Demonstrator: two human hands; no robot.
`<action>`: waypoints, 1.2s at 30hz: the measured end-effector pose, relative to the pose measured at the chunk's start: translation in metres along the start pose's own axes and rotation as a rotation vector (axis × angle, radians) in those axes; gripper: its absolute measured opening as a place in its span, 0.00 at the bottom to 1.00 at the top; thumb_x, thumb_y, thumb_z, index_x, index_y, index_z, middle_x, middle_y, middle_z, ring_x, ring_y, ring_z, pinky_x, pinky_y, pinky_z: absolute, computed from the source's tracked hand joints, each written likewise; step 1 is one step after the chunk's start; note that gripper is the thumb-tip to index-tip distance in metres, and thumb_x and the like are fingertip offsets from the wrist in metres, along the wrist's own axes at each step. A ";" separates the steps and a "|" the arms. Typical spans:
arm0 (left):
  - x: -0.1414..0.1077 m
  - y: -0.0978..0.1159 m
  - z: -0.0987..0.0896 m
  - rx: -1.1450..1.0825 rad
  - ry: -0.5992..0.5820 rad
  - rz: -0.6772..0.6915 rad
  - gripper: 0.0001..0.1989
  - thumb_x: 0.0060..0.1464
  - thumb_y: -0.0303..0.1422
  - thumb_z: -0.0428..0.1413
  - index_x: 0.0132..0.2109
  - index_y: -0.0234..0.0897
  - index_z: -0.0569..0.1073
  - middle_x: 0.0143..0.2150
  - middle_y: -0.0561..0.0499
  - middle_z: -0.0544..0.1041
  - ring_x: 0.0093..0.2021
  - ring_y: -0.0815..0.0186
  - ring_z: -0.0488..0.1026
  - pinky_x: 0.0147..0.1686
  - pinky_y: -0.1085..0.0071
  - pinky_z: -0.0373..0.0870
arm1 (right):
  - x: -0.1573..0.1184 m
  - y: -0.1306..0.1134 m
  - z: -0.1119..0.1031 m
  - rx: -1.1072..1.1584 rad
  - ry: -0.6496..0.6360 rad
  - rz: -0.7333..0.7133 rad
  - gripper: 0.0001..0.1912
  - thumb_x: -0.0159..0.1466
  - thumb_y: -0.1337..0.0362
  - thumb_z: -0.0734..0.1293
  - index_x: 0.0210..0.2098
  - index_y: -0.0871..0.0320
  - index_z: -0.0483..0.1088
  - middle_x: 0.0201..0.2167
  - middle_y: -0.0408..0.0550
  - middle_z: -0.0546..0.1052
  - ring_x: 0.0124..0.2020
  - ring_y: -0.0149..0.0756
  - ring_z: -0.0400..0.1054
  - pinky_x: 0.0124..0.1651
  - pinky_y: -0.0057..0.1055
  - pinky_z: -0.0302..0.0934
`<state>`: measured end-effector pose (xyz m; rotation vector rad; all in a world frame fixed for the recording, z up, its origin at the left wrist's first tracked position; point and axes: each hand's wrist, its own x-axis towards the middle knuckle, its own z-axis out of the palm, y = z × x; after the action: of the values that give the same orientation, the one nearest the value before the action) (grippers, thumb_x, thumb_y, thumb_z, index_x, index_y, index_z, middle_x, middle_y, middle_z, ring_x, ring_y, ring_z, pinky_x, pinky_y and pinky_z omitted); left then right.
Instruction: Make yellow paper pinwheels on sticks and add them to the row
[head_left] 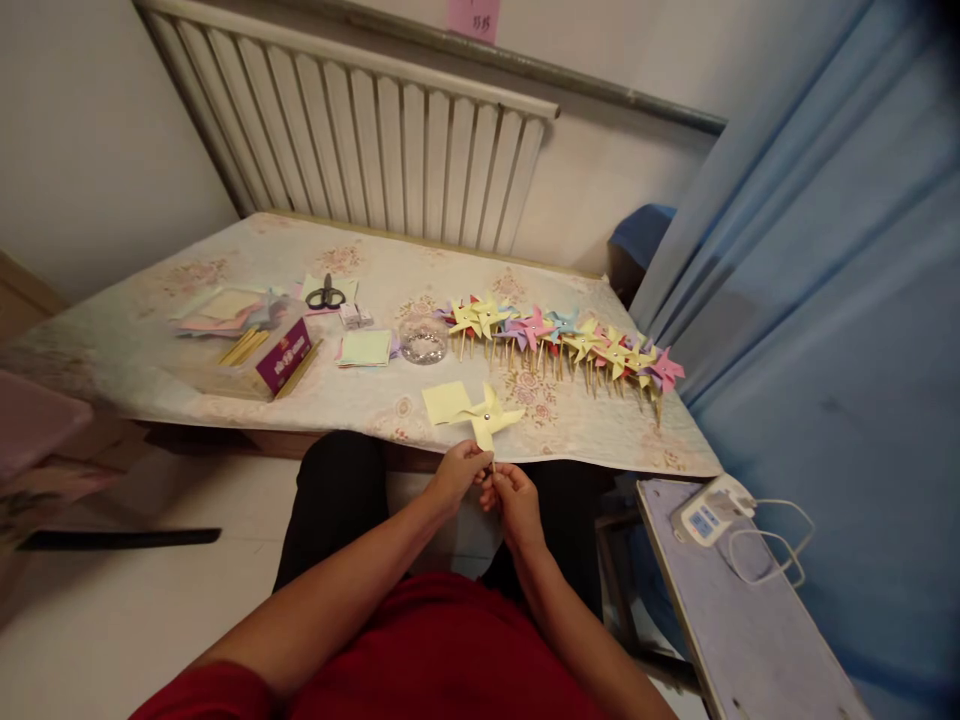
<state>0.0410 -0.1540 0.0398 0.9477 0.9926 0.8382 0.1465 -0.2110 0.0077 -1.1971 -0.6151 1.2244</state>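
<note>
A yellow paper pinwheel [487, 416] on a thin stick is held at the table's front edge, its blades spread above my fingers. My left hand [457, 475] pinches the stick just below the blades. Close beside it, my right hand [516, 497] has its fingers closed around the stick's lower part, which is mostly hidden. Just behind the pinwheel lies a yellow paper square [445, 402]. A round clear container [424, 345] with small shiny pieces stands farther back, next to a stack of pale green paper squares [365, 348].
Several finished pinwheels [585, 343] stand in a row at the right. Black scissors [325, 294] and a clear box with sticks [244, 362] are at the left. A power adapter [709, 515] with a white cable rests on a side bench [757, 620].
</note>
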 end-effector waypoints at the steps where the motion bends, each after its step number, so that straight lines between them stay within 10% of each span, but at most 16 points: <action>1: 0.000 0.000 0.000 -0.001 0.005 0.005 0.13 0.46 0.39 0.61 0.30 0.35 0.67 0.23 0.56 0.70 0.22 0.75 0.63 0.26 0.75 0.58 | 0.000 0.000 0.001 -0.004 -0.003 -0.003 0.13 0.53 0.57 0.72 0.32 0.58 0.72 0.22 0.42 0.76 0.17 0.28 0.67 0.20 0.24 0.60; 36: 0.016 0.009 -0.015 0.178 0.111 0.101 0.14 0.43 0.42 0.61 0.30 0.37 0.68 0.23 0.57 0.67 0.23 0.71 0.62 0.26 0.72 0.58 | 0.005 0.011 -0.008 -0.237 0.045 0.011 0.14 0.52 0.52 0.73 0.27 0.56 0.71 0.20 0.41 0.75 0.17 0.34 0.69 0.19 0.27 0.58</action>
<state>0.0310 -0.1328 0.0402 1.1205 1.1368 0.9050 0.1511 -0.2107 -0.0058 -1.4233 -0.7354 1.1535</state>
